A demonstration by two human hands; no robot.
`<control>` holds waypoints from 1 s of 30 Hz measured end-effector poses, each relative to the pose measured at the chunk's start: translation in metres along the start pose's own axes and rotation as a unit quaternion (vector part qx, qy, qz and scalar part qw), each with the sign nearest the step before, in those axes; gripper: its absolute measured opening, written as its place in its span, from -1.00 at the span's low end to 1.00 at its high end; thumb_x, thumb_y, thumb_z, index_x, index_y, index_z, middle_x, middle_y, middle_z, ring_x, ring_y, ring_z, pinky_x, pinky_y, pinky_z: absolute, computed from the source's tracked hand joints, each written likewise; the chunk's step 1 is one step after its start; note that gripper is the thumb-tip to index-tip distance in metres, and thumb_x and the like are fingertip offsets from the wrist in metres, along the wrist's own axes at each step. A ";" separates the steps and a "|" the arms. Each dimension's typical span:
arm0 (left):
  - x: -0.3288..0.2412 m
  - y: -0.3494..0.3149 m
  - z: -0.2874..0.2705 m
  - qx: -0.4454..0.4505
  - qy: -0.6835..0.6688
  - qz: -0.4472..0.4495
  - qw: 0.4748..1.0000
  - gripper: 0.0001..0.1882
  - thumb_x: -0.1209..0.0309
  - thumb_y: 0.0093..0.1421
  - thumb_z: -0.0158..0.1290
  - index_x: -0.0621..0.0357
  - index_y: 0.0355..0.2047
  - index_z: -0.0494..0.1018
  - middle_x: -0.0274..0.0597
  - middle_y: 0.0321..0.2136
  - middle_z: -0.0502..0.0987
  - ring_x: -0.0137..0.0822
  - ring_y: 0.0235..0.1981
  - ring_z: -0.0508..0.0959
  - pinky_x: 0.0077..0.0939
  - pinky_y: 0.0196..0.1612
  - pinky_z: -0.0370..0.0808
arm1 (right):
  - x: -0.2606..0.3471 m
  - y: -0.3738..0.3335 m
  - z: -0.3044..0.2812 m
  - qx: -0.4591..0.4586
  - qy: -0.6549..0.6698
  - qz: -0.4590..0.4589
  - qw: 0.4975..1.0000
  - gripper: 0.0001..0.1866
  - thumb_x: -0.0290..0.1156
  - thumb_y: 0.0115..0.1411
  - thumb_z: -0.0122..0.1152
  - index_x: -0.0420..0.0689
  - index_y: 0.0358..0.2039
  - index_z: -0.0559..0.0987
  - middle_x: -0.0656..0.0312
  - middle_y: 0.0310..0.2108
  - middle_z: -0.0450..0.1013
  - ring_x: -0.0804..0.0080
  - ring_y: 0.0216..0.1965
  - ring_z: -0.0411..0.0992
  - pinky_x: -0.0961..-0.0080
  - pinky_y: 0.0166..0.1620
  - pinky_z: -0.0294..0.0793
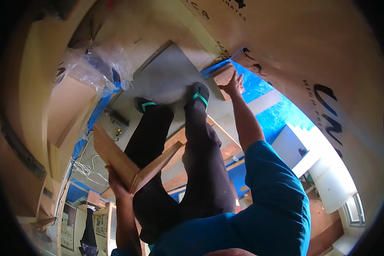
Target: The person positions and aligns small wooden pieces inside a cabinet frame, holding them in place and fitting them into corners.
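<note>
My left hand (118,183) is closed on two wooden boards (134,168) that meet at an angle in a V shape, held beside my left thigh. One board points up and left; the other slants across in front of my legs. At the far right, my outstretched right hand (233,84) lies against a brown wooden block (224,77), its fingers spread. That block sits at the edge of blue plastic sheeting (249,81). Whether it is one solid piece or several stacked pieces I cannot tell.
A grey panel (168,64) lies beyond my sandalled feet. Large brown wrapped sheets (320,55) lean along the right. Clear plastic wrap (98,68) covers things at left. White cables (87,168) and a dark tool (117,118) lie on the floor. Another person's leg (89,230) shows lower left.
</note>
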State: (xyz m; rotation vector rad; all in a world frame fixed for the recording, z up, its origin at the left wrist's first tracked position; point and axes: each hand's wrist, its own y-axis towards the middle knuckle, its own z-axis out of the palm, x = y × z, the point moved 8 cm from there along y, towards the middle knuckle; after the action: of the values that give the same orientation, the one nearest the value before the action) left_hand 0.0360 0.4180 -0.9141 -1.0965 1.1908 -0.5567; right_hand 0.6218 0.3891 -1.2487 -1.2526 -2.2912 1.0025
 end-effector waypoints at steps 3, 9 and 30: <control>-0.014 0.005 0.001 -0.139 0.035 0.027 0.989 -0.38 -0.18 0.42 -0.24 0.11 0.12 0.33 -0.14 -0.30 0.53 -0.19 -0.30 0.62 -0.24 -0.24 0.61 | -0.004 0.030 0.030 0.020 -0.010 0.007 1.000 0.61 0.04 -0.40 0.73 0.11 0.50 -0.28 -0.18 0.49 -0.49 -0.29 0.49 -0.35 -0.37 0.34 0.01; -0.028 0.010 0.016 -0.096 0.070 0.030 0.992 -0.37 -0.20 0.42 -0.28 0.09 0.08 0.35 -0.20 -0.35 0.53 -0.23 -0.38 0.61 -0.29 -0.30 0.60 | -0.001 0.039 0.049 -0.020 -0.038 -0.015 0.999 0.67 0.07 -0.41 0.71 0.11 0.48 -0.40 -0.14 0.46 -0.40 -0.29 0.46 -0.28 -0.40 0.33 -0.06; -0.027 -0.088 0.042 0.064 -0.227 -0.048 0.971 -0.41 -0.03 0.48 -0.32 0.13 0.30 0.22 -0.12 0.18 0.44 -0.11 0.15 0.50 -0.11 0.21 0.44 | 0.166 -0.420 -0.368 0.278 0.557 -0.357 0.696 0.38 -0.20 -0.16 0.63 -0.06 0.50 -0.18 0.06 0.38 0.08 0.10 0.38 0.11 0.11 0.35 0.19</control>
State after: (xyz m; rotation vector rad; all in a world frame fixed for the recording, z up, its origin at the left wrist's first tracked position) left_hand 0.0821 0.4197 -0.8248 -1.1001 0.6973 -0.4189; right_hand 0.4987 0.5294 -0.6970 -0.3589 -1.1197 0.3483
